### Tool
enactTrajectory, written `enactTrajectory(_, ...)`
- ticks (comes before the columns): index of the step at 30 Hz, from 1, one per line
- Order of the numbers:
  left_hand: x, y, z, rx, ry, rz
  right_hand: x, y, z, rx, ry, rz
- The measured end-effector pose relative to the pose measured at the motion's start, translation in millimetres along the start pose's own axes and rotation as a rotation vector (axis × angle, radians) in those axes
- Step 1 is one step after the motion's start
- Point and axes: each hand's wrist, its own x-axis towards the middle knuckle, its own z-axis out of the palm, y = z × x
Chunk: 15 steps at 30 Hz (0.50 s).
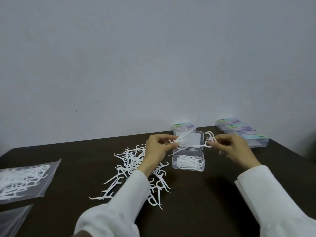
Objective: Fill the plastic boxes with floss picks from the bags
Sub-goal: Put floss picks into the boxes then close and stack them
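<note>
Broadly, a dark table (196,199) is filling the lower half of the view, running back to a pale wall (136,57), and everything else is sitting on it or hovering over it. Taking the open box (188,161) as the landmark, two white sleeves (131,189) are reaching in from nearer the camera, one on each side of it. Far to the left of the box, a clear bag (25,180) is lying flat with white picks inside, and a second clear bag (12,219) is showing nearer the camera than that one; its contents cannot be made out. Just left of the box, a loose pile (135,166) of picks is spreading across the table, partly hidden under the left sleeve. Behind and to the right of the box, a row of closed boxes (242,132) with coloured labels is lying against the wall, and one more closed box (183,126) is sitting directly behind. The open box itself is holding a layer of picks, with its clear lid (193,140) lying back just behind it. The left hand (158,147) is hovering just left of the lid, thumb and fingers pinching together on a few picks (182,138) that are fanning out over the lid. The right hand (234,147) is hovering to the right of the lid, fingertips clamped on another small bunch (211,138) of picks.
</note>
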Motion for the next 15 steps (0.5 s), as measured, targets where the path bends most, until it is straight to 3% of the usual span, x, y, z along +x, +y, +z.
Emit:
enactTrajectory(5, 4.4, -0.1, 4.7, -0.050, 0.040, -0.026, 1.5, 8.5, -11.8, -0.104, 0.040, 0.010)
enactTrajectory(12, 1.1, -3.7, 10.8, 0.000, 0.011, -0.033, 1.4, 4.1, 0.3, -0.132, -0.099, -0.030)
enactTrajectory(15, -1.8, -4.7, 14.4, 0.053, -0.024, -0.013, 1.6, 1.5, 9.3, -0.118, -0.032, -0.086)
